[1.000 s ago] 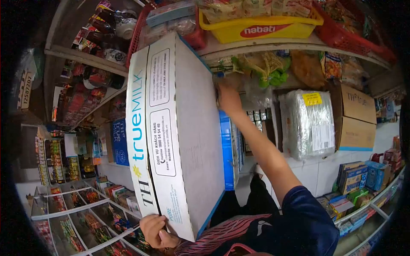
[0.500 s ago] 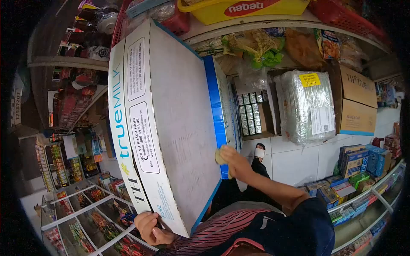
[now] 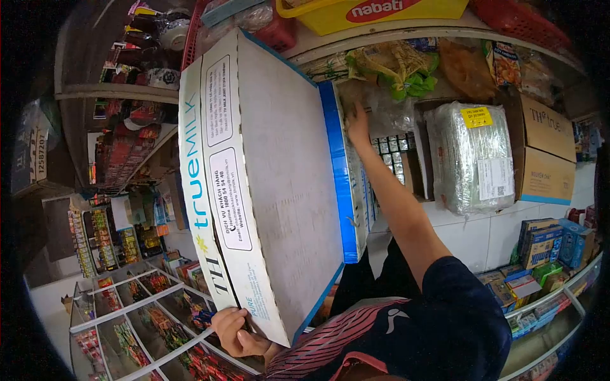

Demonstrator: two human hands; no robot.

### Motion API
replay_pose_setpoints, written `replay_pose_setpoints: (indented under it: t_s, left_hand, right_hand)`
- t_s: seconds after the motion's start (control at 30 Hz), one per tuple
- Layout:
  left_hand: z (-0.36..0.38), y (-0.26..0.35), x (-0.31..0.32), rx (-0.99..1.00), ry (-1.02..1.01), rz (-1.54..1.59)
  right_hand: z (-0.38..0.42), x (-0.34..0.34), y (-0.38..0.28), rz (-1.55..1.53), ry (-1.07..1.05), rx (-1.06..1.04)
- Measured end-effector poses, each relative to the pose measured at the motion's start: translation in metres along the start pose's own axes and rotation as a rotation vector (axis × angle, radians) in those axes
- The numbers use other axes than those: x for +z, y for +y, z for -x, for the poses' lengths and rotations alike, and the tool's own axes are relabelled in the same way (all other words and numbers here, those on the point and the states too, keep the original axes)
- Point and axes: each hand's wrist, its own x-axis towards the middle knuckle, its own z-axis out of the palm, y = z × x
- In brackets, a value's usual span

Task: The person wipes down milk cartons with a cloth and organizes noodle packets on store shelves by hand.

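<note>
A large white cardboard box printed "TH true MILK" lies tilted in front of me, its broad plain face toward me. My left hand is closed around its near left corner. Along the box's right side runs a second, narrower box with a bright blue edge. My right hand is at the far end of that blue-edged box, the arm stretched out. Its fingertips are dark and partly hidden, so what they hold cannot be made out.
A plastic-wrapped pack stands right of the boxes, beside a brown carton. Behind is a shelf with a yellow "nabati" bin and green leafy vegetables. Wire racks of packets are at lower left, drink packs at right.
My right hand has moved from the near end of the blue edge to its far end. The round yellowish thing it held no longer shows. My left hand keeps its hold.
</note>
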Motion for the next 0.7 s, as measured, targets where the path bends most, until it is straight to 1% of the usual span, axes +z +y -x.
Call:
replay_pose_setpoints:
  t_s: [0.03, 0.1, 0.13, 0.17, 0.2, 0.23, 0.27, 0.3, 0.33, 0.37, 0.43, 0.47, 0.5, 0.53, 0.57, 0.6, 0.63, 0.67, 0.7]
  left_hand:
    - [0.001, -0.002, 0.001, 0.014, 0.029, 0.024]
    - [0.001, 0.001, 0.001, -0.007, 0.021, 0.005]
    - [-0.001, 0.002, 0.002, -0.007, 0.022, -0.013]
    - [-0.003, 0.002, 0.004, 0.000, 0.023, 0.000]
    - [-0.004, 0.003, 0.006, 0.001, 0.054, 0.003]
    - [-0.004, 0.004, 0.007, -0.017, 0.069, 0.020]
    - [-0.004, 0.005, 0.009, -0.036, 0.086, 0.034]
    - [-0.006, 0.002, 0.011, -0.006, 0.134, 0.056]
    - [-0.008, 0.005, 0.012, -0.020, 0.147, 0.044]
    - [-0.008, 0.005, 0.012, -0.007, 0.146, 0.056]
    - [-0.010, 0.003, 0.012, 0.006, 0.177, 0.074]
    - [-0.011, 0.004, 0.012, 0.014, 0.159, 0.076]
    - [-0.011, 0.004, 0.011, 0.020, 0.138, 0.081]
    - [-0.009, 0.004, 0.010, 0.013, 0.164, 0.090]
    - [-0.007, 0.002, 0.011, 0.030, 0.154, 0.101]
    - [-0.009, 0.000, 0.011, 0.057, 0.150, 0.115]
    - [-0.010, 0.000, 0.009, 0.086, 0.131, 0.074]
    - [-0.013, -0.001, 0.007, 0.098, 0.157, 0.101]
    - [-0.016, -0.002, 0.005, 0.136, 0.084, 0.123]
  right_hand:
    - [0.015, -0.009, 0.001, -0.017, -0.031, 0.045]
    - [0.058, -0.017, 0.039, 0.012, -0.056, -0.056]
    - [0.083, -0.020, 0.062, -0.035, -0.072, 0.020]
    - [0.111, -0.039, 0.047, -0.092, -0.144, 0.037]
    - [0.139, -0.058, 0.037, -0.089, -0.262, 0.155]
    - [0.167, -0.067, 0.023, -0.085, -0.192, 0.109]
    - [0.195, -0.079, 0.025, -0.094, -0.208, 0.088]
    - [0.215, -0.090, 0.013, -0.070, -0.233, 0.122]
    - [0.232, -0.099, 0.001, -0.043, -0.256, 0.158]
    - [0.246, -0.107, -0.002, -0.036, -0.272, 0.133]
    - [0.255, -0.118, -0.014, -0.227, -0.358, 0.284]
    - [0.252, -0.121, -0.023, -0.213, -0.366, 0.261]
    - [0.247, -0.125, -0.050, -0.281, -0.389, 0.258]
    - [0.241, -0.126, -0.080, -0.347, -0.413, 0.254]
    - [0.236, -0.121, -0.110, -0.263, -0.358, -0.034]
    - [0.231, -0.118, -0.142, -0.254, -0.361, -0.070]
    - [0.228, -0.116, -0.176, -0.210, -0.308, -0.383]
    - [0.226, -0.117, -0.206, -0.157, -0.241, -0.690]
    - [0.222, -0.119, -0.236, -0.136, -0.220, -0.716]
